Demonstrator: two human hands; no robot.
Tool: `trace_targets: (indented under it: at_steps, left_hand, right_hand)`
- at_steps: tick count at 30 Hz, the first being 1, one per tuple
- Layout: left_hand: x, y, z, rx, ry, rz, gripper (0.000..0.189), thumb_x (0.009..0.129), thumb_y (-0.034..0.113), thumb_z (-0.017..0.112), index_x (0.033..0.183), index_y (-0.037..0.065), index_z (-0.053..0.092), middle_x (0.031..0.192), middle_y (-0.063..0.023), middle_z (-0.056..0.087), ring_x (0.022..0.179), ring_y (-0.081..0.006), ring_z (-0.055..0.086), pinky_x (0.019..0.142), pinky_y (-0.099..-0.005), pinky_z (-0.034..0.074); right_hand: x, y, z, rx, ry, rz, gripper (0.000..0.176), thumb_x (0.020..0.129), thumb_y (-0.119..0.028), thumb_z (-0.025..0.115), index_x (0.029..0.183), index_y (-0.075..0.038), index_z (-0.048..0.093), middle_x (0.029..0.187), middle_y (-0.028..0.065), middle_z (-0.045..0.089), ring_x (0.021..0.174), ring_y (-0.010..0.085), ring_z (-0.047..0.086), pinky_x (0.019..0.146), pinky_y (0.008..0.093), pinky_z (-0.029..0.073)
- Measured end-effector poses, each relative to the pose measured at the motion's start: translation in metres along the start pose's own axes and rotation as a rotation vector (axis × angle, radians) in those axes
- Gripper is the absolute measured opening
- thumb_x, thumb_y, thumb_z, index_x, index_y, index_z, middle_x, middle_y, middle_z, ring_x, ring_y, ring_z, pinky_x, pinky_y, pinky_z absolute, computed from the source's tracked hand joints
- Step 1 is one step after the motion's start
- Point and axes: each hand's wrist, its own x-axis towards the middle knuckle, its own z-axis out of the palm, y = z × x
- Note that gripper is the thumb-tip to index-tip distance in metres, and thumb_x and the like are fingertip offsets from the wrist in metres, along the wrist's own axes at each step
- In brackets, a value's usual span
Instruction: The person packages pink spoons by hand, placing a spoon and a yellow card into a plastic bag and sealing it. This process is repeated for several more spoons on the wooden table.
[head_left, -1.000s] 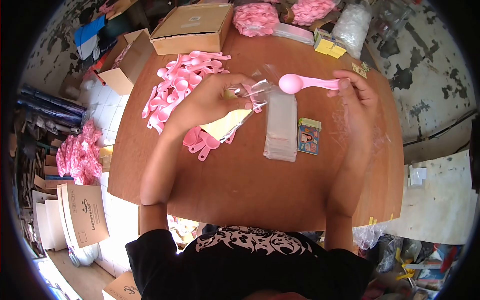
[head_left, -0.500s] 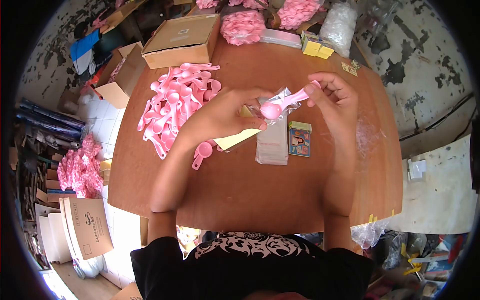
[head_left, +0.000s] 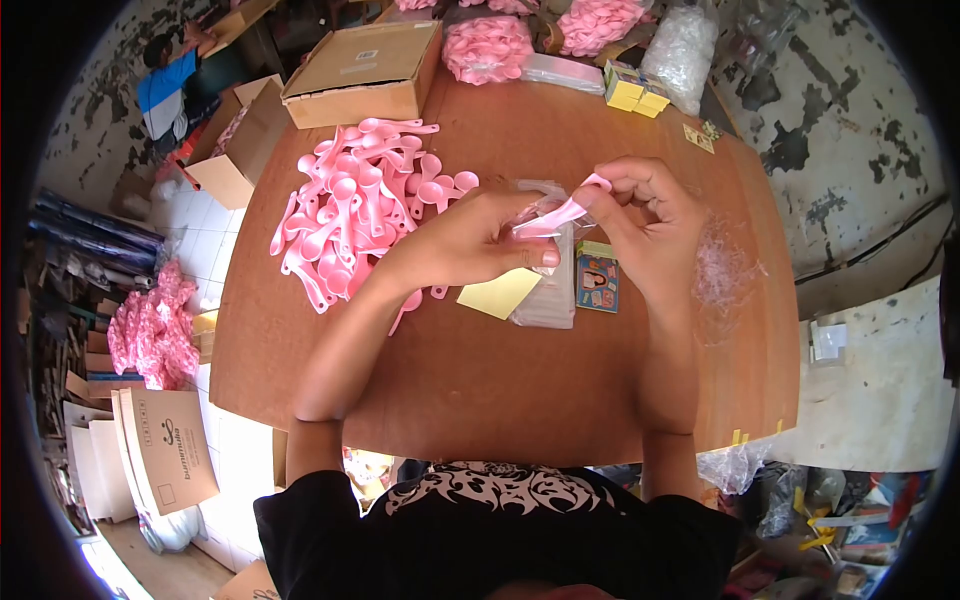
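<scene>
My left hand (head_left: 470,240) is closed on a clear plastic bag (head_left: 530,213) with a pale yellow card (head_left: 500,295) in it, thumb pressed along the front. A pink measuring spoon (head_left: 557,216) points bowl-first into the bag, its bowl hidden behind my left fingers. At the other end of its handle, the thumb and fingers of my right hand (head_left: 645,210) pinch the tip. Below the hands lies a stack of clear bags (head_left: 550,305), with a small stack of printed cards (head_left: 598,282) to its right. A heap of pink spoons (head_left: 345,215) spreads left of my left hand.
A closed cardboard box (head_left: 365,75) sits at the table's back left, near bulging bags of pink spoons (head_left: 487,50). Yellow small boxes (head_left: 635,90) stand at the back right. Clear plastic scraps (head_left: 725,270) lie on the right. Another person (head_left: 168,85) is at the far left.
The spoon's bowl has gone from plain view into the bag behind my left fingers. My right hand has moved slightly left with the handle, and the yellow card has shifted right.
</scene>
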Motion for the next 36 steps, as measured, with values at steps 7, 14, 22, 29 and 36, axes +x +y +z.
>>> trace_targets:
  at_steps: [7, 14, 22, 29, 36]
  left_hand:
    - [0.0, -0.009, 0.002, -0.086, 0.009, -0.01, 0.042, 0.105, 0.026, 0.043, 0.134, -0.004, 0.05, 0.108, -0.0125, 0.069, 0.098, -0.0157, 0.063, 0.089, -0.0314, 0.049]
    - [-0.004, -0.002, -0.002, 0.142, -0.069, -0.031, 0.052, 0.096, 0.031, 0.06, 0.135, -0.001, 0.049, 0.119, -0.016, 0.061, 0.112, -0.024, 0.058, 0.092, -0.0351, 0.048]
    - [-0.004, 0.011, -0.001, 0.134, 0.258, 0.012, 0.065, 0.085, 0.025, 0.074, 0.14, 0.003, 0.046, 0.141, -0.0159, 0.047, 0.128, -0.0259, 0.047, 0.099, -0.0342, 0.043]
    - [0.001, 0.012, 0.022, -0.34, 0.344, 0.036, 0.024, 0.094, 0.008, 0.064, 0.114, -0.003, 0.064, 0.107, -0.0097, 0.068, 0.096, -0.0142, 0.065, 0.083, -0.0272, 0.051]
    - [-0.005, 0.017, 0.029, -0.321, 0.414, -0.004, 0.018, 0.095, 0.004, 0.061, 0.109, -0.006, 0.067, 0.089, -0.0067, 0.07, 0.073, -0.0082, 0.065, 0.063, -0.0216, 0.053]
  right_hand:
    - [0.004, -0.002, -0.002, -0.313, -0.143, -0.227, 0.014, 0.08, -0.002, 0.075, 0.093, 0.0, 0.069, 0.084, 0.006, 0.07, 0.076, 0.0109, 0.065, 0.067, 0.0248, 0.05]
    - [-0.008, -0.03, -0.003, -0.104, -0.127, 0.026, 0.014, 0.08, 0.0, 0.072, 0.093, 0.001, 0.069, 0.084, 0.0082, 0.07, 0.074, 0.0189, 0.067, 0.068, 0.0264, 0.051]
    - [0.001, -0.026, -0.003, -0.315, -0.056, -0.172, 0.015, 0.078, 0.005, 0.068, 0.093, 0.0, 0.068, 0.084, 0.0087, 0.07, 0.072, 0.0173, 0.066, 0.069, 0.0281, 0.052]
    - [-0.009, -0.03, -0.003, -0.063, 0.041, 0.059, 0.015, 0.079, 0.005, 0.069, 0.093, 0.001, 0.068, 0.084, 0.008, 0.07, 0.073, 0.014, 0.066, 0.069, 0.0263, 0.051]
    - [-0.005, -0.038, -0.01, -0.349, -0.186, -0.257, 0.023, 0.073, 0.007, 0.066, 0.092, -0.004, 0.071, 0.099, 0.01, 0.067, 0.086, 0.0259, 0.065, 0.071, 0.032, 0.052]
